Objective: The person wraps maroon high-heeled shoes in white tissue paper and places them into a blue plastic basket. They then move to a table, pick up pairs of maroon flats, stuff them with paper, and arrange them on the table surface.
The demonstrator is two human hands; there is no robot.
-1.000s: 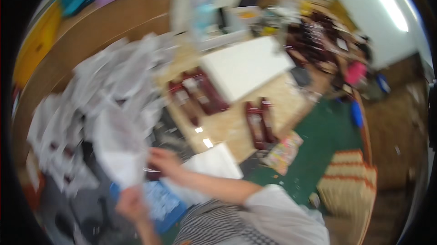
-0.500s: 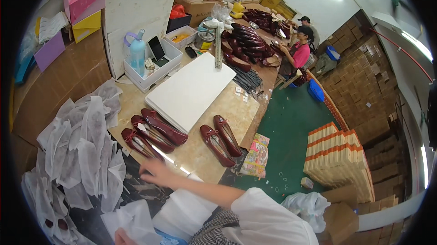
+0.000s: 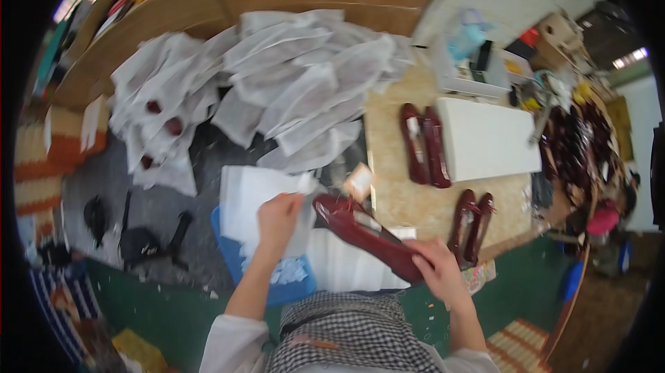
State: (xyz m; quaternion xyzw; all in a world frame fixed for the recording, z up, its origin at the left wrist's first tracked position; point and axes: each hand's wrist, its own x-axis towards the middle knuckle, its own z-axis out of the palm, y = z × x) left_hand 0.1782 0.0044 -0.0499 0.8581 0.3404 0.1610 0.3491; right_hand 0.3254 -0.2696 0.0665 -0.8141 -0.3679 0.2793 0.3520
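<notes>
The worktable (image 3: 415,207) fills the middle, pale board running to a near edge just above the green floor (image 3: 526,297). Across its far left a big heap of white bags (image 3: 277,89) sprawls, some with dark red showing through. A flat white box (image 3: 488,139) lies to the right, one pair of dark red shoes (image 3: 422,143) just beside it and another pair (image 3: 471,224) near the table's edge.

Down front, the right hand (image 3: 440,272) is closed around the heel end of a single dark red shoe (image 3: 364,234), toe aimed left and up. The left hand (image 3: 277,220) pinches the edge of a white bag (image 3: 253,200), fingers curled over it; whether its mouth is open, I cannot tell through the blur. A small tag (image 3: 359,182) hangs just above the toe.

To do this well, I'd say keep the bag's edge held taut and bring the toe in low and straight, so the thin material doesn't snag.

Free room lies between the two hands over the white sheets (image 3: 346,262); the heap crowds the left, the shoe pairs the right.
</notes>
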